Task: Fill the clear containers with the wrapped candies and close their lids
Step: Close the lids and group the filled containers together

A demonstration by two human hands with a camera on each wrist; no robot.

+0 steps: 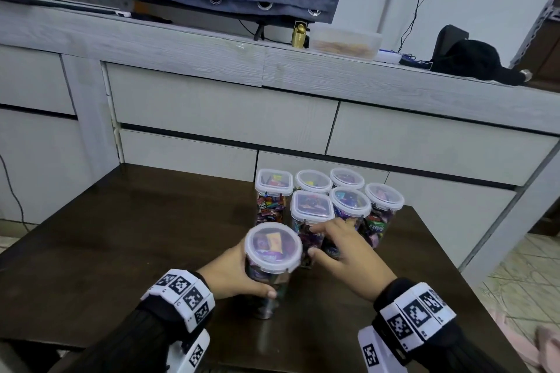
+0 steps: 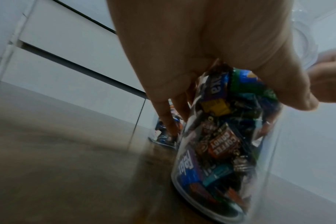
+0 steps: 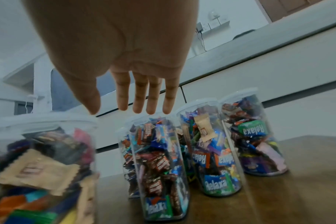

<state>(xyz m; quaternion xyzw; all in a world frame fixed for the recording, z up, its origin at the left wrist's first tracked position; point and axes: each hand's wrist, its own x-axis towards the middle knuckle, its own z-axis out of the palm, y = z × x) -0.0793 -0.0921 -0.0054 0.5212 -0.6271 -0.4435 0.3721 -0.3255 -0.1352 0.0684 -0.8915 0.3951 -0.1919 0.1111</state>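
A round clear container (image 1: 271, 254) full of wrapped candies stands on the dark table, lid on. My left hand (image 1: 235, 272) grips its side, thumb across the front; in the left wrist view the fingers wrap the same container (image 2: 220, 144). My right hand (image 1: 342, 248) hovers just right of it with straight, spread fingers (image 3: 140, 97) and holds nothing. Behind stand several more lidded, candy-filled containers (image 1: 312, 206), seen close in the right wrist view as a row (image 3: 211, 159). The held container (image 3: 40, 166) is blurred at left there.
The dark wooden table (image 1: 121, 236) has bare surface to the left and front. A grey drawer cabinet (image 1: 227, 118) rises right behind the containers. The table's right edge (image 1: 454, 266) drops to a tiled floor.
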